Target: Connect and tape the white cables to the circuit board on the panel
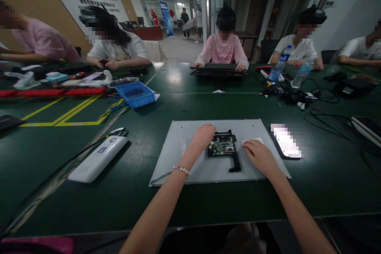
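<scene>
Green circuit board sits in an angular black frame.

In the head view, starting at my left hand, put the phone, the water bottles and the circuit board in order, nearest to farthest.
1. Circuit board: just right of your left hand.
2. Phone: farther right, past your right hand.
3. Water bottles: beyond the phone, farther away.

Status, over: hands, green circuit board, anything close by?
Left hand at upper left of board, grip unclear. Right hand by white piece, off board. Board on flat grey panel. Black-edged phone beside panel, right side.
</scene>
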A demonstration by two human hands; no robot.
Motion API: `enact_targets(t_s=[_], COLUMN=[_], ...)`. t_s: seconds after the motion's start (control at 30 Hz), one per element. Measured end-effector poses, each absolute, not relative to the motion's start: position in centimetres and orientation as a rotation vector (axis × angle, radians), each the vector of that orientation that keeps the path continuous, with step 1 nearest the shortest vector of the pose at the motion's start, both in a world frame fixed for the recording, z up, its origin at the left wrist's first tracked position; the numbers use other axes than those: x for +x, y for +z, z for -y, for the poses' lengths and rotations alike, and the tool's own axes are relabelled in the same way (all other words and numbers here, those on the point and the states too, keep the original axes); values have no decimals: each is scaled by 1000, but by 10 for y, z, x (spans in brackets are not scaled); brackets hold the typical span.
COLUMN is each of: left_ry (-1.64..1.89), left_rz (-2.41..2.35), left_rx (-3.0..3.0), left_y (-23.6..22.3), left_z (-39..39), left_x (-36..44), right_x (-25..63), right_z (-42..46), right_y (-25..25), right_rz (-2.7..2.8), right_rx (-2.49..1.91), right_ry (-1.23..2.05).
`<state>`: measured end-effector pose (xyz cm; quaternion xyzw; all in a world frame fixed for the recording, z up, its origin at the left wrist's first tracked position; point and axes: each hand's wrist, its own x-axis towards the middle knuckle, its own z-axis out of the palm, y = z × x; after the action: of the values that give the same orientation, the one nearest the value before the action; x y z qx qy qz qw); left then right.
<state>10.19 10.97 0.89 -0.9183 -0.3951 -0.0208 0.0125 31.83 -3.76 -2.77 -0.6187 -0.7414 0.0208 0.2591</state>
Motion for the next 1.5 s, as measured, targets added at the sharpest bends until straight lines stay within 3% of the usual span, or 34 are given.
enact_targets(t_s=[0.83, 1.23, 1.5], left_ry=[-200, -409, -545], left_rz=[1661, 1765, 1697], left_rx=[-2999, -2964, -2842], left_y=[0, 1, 23], left_z=[-154, -163, -123], left_x=[113, 126, 72], right_x=[316, 284, 282], right_z=[39, 43, 45], right_y=[-19, -8, -7], right_rz=[1907, 2087, 2067], right_rx=[-1624, -1402, -1423], right_ry=[88, 378, 394])
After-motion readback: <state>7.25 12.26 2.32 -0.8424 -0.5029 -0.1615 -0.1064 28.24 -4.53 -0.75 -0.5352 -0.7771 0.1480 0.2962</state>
